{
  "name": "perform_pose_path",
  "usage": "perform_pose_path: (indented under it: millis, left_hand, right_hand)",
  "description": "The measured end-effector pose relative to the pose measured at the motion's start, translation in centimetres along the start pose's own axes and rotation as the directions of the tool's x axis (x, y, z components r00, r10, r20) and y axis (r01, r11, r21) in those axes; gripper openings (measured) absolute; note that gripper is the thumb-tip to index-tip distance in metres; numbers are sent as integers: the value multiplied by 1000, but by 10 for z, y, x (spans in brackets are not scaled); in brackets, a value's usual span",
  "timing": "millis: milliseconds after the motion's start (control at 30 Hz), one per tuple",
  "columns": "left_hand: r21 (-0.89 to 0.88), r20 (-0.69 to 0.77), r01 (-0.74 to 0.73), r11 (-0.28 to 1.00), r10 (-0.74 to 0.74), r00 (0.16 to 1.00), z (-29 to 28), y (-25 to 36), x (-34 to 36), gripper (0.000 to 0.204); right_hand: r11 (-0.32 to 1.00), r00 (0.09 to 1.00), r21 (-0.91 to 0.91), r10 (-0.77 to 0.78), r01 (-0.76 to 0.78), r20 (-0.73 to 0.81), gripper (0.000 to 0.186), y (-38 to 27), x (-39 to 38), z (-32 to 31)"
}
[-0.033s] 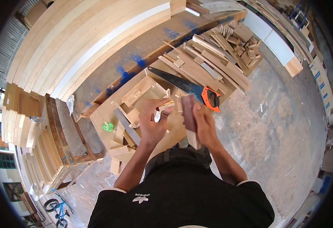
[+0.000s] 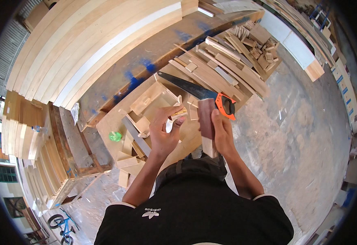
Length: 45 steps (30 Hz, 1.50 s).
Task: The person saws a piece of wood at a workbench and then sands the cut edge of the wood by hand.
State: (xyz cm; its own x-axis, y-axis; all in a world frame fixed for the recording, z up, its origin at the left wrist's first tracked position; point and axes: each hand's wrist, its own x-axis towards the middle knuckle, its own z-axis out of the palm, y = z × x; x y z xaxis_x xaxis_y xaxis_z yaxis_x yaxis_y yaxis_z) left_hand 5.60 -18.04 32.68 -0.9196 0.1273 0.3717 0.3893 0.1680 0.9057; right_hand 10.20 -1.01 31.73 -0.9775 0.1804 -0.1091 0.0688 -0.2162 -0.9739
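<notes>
My left hand (image 2: 164, 132) is closed around a small pale wooden piece (image 2: 179, 114), its fingers and thumb pinching it over the workbench. A white patch shows beneath the piece, inside the curl of the fingers; I cannot make out what it is. In my right hand (image 2: 224, 136) is a sanding block (image 2: 207, 120), a wooden bar wrapped in reddish-brown sandpaper with its bare wood end nearest me. The block and the small piece are apart. Just beyond the block lies a handsaw (image 2: 190, 87) with an orange and black handle.
Wooden frames and offcuts (image 2: 149, 101) cover the bench's left part, near a green crumpled item (image 2: 115, 136). Strips and scrap blocks (image 2: 231, 61) are heaped on the far right. Long stacked boards (image 2: 93, 36) rise at the far left. A blue bicycle (image 2: 65, 228) is at lower left.
My right hand has shifted the sanding block slightly right and away from me, a little farther from the small wooden piece. My left hand has barely moved.
</notes>
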Motion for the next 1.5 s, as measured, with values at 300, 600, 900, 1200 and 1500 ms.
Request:
perform_pose_path:
  millis: [300, 600, 900, 1200, 1500]
  left_hand:
    - [-293, 124, 188, 937, -158, 980, 18, -15, -20, 38]
    - [-235, 166, 84, 968, -45, 985, 29, -8, -28, 40]
    - [-482, 179, 348, 804, -299, 937, 28, 10, -32, 49]
    - [-540, 141, 324, 777, -297, 945, 19, -4, -36, 33]
    - [-389, 50, 261, 883, -262, 964, 15, -2, -29, 48]
  right_hand:
    - [1000, 1000, -14, 7, -7, 24, 45, 12, -23, -20]
    - [931, 978, -303, -183, 206, 102, 47, -2, -33, -20]
    - [919, 970, -311, -217, 241, 109, 46, -3, -31, -14]
    - [893, 960, -356, -235, 276, 155, 46, -6, -30, -8]
    - [867, 964, -433, -170, 245, 204, 46, -5, -28, -1]
